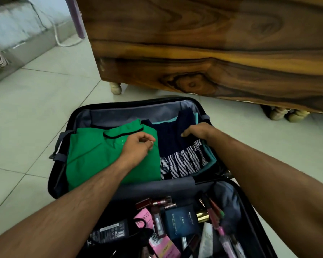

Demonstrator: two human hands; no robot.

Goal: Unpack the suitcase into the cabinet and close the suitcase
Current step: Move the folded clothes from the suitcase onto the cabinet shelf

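The suitcase point(63, 175) is laid open on the tiled floor point(35, 108), directly in front of the wooden cabinet point(194, 43). The far half is filled with folded clothing: a green shirt point(90, 161) on the left and a navy shirt point(177, 155) with white striped lettering on the right, the two lying edge to edge. A teal garment point(210, 157) is seen beneath the navy shirt at its right side.

The left hand point(138, 148) is positioned over the right edge of the green shirt, its fingers curled inward; whether fabric is pinched cannot be told. The right hand point(198, 131) is laid on the upper part of the navy shirt, palm down, fingers bent over the cloth and the thumb extended leftward.

The near half of the suitcase is packed with loose items: a dark blue box point(181, 222), a pink tube point(144, 220), a black power adapter point(112, 231) and assorted cosmetics.

The cabinet is raised on pale turned feet point(116, 88). A white cord point(63, 41) is trailed along the floor at the upper left.
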